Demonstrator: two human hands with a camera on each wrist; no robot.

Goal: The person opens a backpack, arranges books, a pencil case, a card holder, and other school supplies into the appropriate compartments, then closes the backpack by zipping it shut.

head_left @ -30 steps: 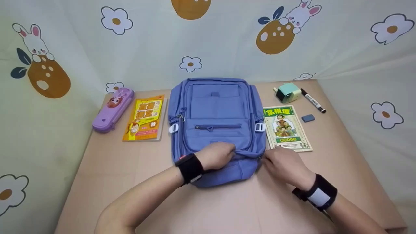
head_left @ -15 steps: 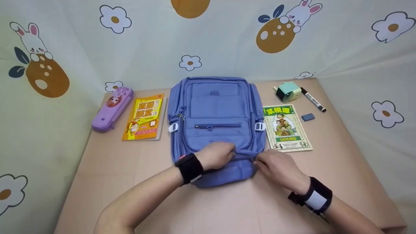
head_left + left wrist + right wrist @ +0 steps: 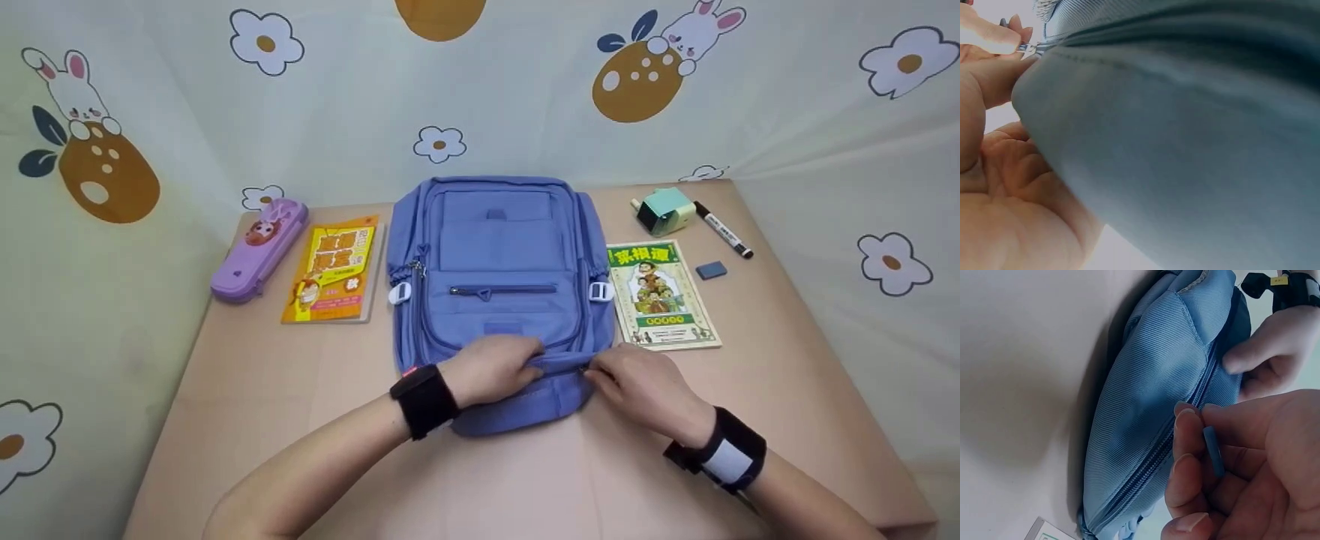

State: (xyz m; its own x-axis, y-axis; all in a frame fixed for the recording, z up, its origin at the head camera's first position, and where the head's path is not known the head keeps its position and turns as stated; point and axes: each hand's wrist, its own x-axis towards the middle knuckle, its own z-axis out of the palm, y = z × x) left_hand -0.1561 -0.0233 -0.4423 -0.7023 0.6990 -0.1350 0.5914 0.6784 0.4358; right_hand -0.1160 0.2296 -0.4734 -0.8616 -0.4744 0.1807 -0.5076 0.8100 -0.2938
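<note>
A blue backpack [image 3: 499, 247] lies front up on the table, its lower end towards me. My left hand [image 3: 491, 371] grips the fabric beside the lower pocket's zipper, the thumb near the zipper line in the right wrist view. At the right end of that zipper [image 3: 1148, 467], my right hand [image 3: 649, 386] pinches the zipper's pull tab [image 3: 1214, 453], whose blue end sticks out between the fingers. In the left wrist view, the zipper slider [image 3: 1030, 48] shows at the fingertips, and bag fabric [image 3: 1157, 152] fills most of the picture.
Left of the backpack are an orange book [image 3: 334, 270] and a purple pencil case [image 3: 260, 251]. To its right lie a green-and-white book [image 3: 664, 296], a blue eraser [image 3: 711, 270], a marker [image 3: 724, 230] and a mint pencil sharpener [image 3: 665, 211]. A patterned cloth [image 3: 517, 90] hangs behind.
My right hand has moved a little left with the zipper pull, from the bag's lower right corner. The left hand has shifted slightly left and towards me along the fabric.
</note>
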